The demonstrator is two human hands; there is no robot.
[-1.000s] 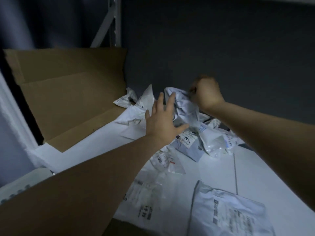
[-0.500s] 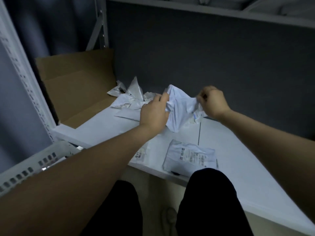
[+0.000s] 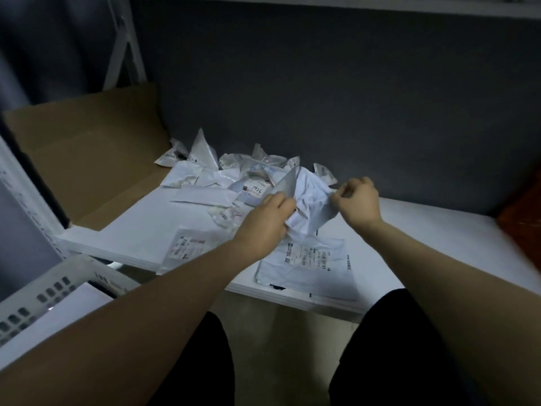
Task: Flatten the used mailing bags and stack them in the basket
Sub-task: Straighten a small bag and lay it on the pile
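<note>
A crumpled white mailing bag [image 3: 310,200] hangs just above the white shelf [image 3: 424,244], held between both hands. My left hand [image 3: 263,222] grips its left edge and my right hand [image 3: 358,202] pinches its right edge. Behind them lies a pile of several crumpled bags [image 3: 234,171]. Two flattened bags lie at the shelf's front edge, one with a label [image 3: 307,268] below my hands and another [image 3: 184,250] to the left. The white slotted basket [image 3: 49,291] stands at lower left with a flat white bag [image 3: 58,320] inside.
Folded brown cardboard [image 3: 76,159] leans at the back left of the shelf beside a metal rack post [image 3: 123,51]. A dark grey wall backs the shelf. My knees in dark trousers [image 3: 395,347] are below the shelf's front edge.
Both hands have drawn the crumpled bag back from the pile toward the front of the shelf. The left hand, open one second ago, now grips the bag.
</note>
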